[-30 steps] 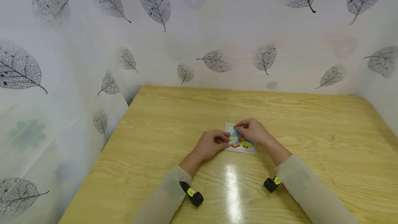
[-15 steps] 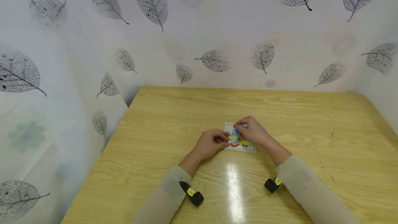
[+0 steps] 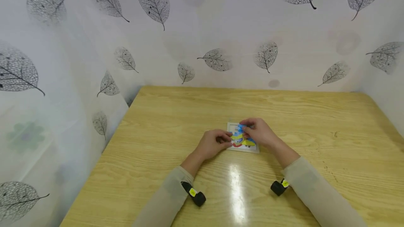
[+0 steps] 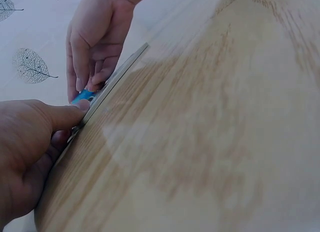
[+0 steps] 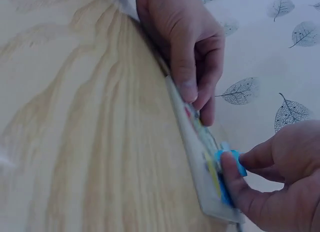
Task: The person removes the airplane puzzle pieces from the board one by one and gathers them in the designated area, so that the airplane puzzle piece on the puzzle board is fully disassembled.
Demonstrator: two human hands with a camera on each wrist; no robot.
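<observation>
A small framed jigsaw puzzle (image 3: 244,150) lies on the table, with a yellow, blue and red picture in its white frame. My left hand (image 3: 213,145) grips the frame's left side; in the left wrist view its thumb (image 4: 67,116) lies over the edge and the other fingers are partly hidden. Above the picture's upper part, my right hand (image 3: 261,133) pinches a blue puzzle piece (image 3: 241,128) between thumb and fingertips. The right wrist view shows the blue piece (image 5: 242,167) tilted up close over the board (image 5: 192,159). The right hand covers the board's upper right corner.
The wood-grain table (image 3: 176,115) stretches out around the puzzle on all sides. A pale curtain (image 3: 227,27) printed with dark leaves hangs behind and to the left. Black wrist cameras (image 3: 198,199) are strapped at both sleeves.
The right hand has shifted slightly right, and the blue piece now shows raised between its fingertips. The left hand keeps its grip on the frame.
</observation>
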